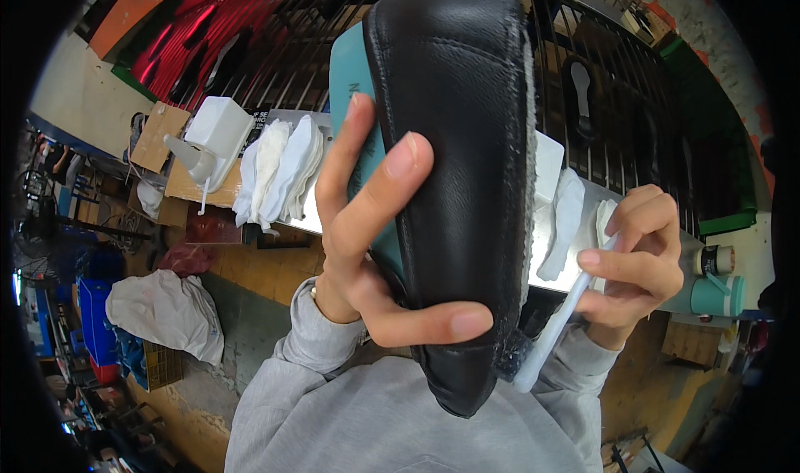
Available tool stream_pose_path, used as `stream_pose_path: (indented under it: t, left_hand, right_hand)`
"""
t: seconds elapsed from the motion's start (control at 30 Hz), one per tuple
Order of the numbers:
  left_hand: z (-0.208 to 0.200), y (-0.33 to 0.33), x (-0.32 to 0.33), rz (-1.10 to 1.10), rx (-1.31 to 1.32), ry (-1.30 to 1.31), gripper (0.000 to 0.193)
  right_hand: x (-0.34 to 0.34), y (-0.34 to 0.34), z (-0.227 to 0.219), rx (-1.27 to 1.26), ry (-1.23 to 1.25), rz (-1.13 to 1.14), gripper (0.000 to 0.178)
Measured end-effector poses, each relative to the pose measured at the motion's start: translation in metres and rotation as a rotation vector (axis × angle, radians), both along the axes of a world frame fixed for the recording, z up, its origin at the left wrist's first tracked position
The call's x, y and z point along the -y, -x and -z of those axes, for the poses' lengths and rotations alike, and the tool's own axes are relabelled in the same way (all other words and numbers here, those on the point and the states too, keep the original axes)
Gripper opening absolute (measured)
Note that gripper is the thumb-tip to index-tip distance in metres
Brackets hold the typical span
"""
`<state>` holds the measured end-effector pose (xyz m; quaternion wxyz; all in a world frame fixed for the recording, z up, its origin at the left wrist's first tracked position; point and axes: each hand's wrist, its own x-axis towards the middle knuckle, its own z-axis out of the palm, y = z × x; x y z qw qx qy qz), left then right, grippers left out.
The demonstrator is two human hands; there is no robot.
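A black leather shoe upper (pixel 458 165) is stretched over a teal shoe last (pixel 346 73), held up close in front of me with the toe and heel ends running up and down. My left hand (pixel 367 231) grips it from the left, fingers spread across the last and the leather, thumb over the lower end. In my right hand (pixel 637 260), on the right, a slim pale-blue stick-like tool (pixel 554 331) is pinched. Its lower end points down beside the shoe's lower right edge, where a rough greyish margin runs along the leather. Whether the tip touches the shoe I cannot tell.
Behind is a rack of metal rods with dark shoe soles (pixel 577 98) on it and a red-lit section (pixel 200 35) at left. White, sole-shaped pieces (pixel 287 169) lie on the bench near a white container (pixel 218 135). A teal mug (pixel 717 295) stands far right.
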<state>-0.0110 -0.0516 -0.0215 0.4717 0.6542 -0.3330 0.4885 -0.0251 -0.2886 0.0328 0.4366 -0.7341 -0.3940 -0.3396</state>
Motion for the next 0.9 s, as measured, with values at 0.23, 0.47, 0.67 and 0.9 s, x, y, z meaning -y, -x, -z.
stream_pose_path:
  t: [0.23,0.47,0.67,0.9]
  left_hand:
    - [0.000,-0.005,-0.004,-0.047,-0.046,0.068,0.076]
    - [0.002,-0.012,-0.016,-0.092,-0.072,0.134,0.071]
    - [-0.001,-0.009,-0.009,-0.086,-0.063,0.124,0.067]
    - [-0.004,-0.002,-0.004,-0.076,-0.049,0.099,0.063]
  right_hand:
    - [-0.022,0.011,0.031,-0.285,-0.255,0.288,0.034]
    - [-0.023,0.034,0.030,-0.289,-0.217,0.156,0.040]
    - [-0.028,0.029,0.013,-0.238,-0.129,0.338,0.042]
    - [-0.024,0.016,0.002,-0.159,-0.090,0.379,0.043]
